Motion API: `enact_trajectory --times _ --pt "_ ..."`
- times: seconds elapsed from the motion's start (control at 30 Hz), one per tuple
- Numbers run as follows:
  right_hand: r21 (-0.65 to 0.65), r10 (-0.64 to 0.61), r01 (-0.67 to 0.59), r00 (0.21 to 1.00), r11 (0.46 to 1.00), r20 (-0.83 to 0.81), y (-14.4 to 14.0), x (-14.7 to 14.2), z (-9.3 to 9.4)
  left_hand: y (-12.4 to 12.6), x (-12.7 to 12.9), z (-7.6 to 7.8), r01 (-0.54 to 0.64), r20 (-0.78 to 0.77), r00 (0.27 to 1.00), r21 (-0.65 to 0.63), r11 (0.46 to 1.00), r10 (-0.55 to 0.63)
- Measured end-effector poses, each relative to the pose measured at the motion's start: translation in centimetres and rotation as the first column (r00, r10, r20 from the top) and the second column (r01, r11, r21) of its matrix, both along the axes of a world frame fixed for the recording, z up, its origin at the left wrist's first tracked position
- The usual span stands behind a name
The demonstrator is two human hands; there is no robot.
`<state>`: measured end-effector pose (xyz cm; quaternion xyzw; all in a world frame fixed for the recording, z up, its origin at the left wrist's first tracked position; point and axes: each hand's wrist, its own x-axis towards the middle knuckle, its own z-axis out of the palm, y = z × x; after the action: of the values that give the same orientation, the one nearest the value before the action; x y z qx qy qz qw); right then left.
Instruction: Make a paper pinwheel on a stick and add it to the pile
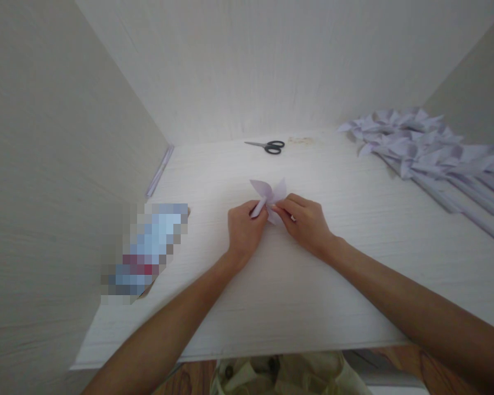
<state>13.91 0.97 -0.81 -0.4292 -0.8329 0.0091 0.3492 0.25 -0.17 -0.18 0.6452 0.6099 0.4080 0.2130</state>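
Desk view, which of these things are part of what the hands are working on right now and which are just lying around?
In hand:
- paper pinwheel, pinched between left hand and right hand

Lying about:
- scissors, untouched at the back of the desk
- pile of finished pinwheels, far right
- blurred-out item, left edge

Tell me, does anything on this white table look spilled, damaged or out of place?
Nothing stands out. Both hands, left hand and right hand, hold a pale purple paper pinwheel; scissors lie closed behind.
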Motion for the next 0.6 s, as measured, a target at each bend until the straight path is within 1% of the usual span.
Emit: enact_trajectory --times 0.1,0.23,0.33,0.43,0.5,0.6 --pt "-0.005 0.039 -0.039 0.999 0.999 -0.001 0.03 -0.03 -0.06 -0.01 0.02 0.11 -0.007 0.013 1.000 -0.009 1.000 0.007" --pt "-0.016 -0.038 0.038 0.999 0.999 0.026 0.05 -0.15 0.00 -0.05 0.00 0.36 -0.015 0.008 1.000 -0.014 1.000 0.015" --pt "-0.025 -0.086 0.089 0.992 0.996 0.095 0.04 -0.28 0.15 -0.07 0.00 0.40 -0.019 -0.002 1.000 -0.019 1.000 0.019" --pt "-0.004 -0.115 0.117 0.982 0.993 0.152 0.07 -0.37 0.20 -0.04 0.03 0.27 -0.013 0.008 1.000 -0.009 1.000 0.013" --pt "0.017 -0.111 0.110 0.982 0.994 0.151 0.12 -0.37 0.13 -0.02 0.05 0.20 -0.011 0.015 1.000 -0.007 1.000 0.011" --pt "0.016 -0.048 0.047 0.995 0.999 0.092 0.19 -0.28 -0.11 0.02 0.06 0.21 -0.010 0.016 1.000 -0.019 1.000 0.010"
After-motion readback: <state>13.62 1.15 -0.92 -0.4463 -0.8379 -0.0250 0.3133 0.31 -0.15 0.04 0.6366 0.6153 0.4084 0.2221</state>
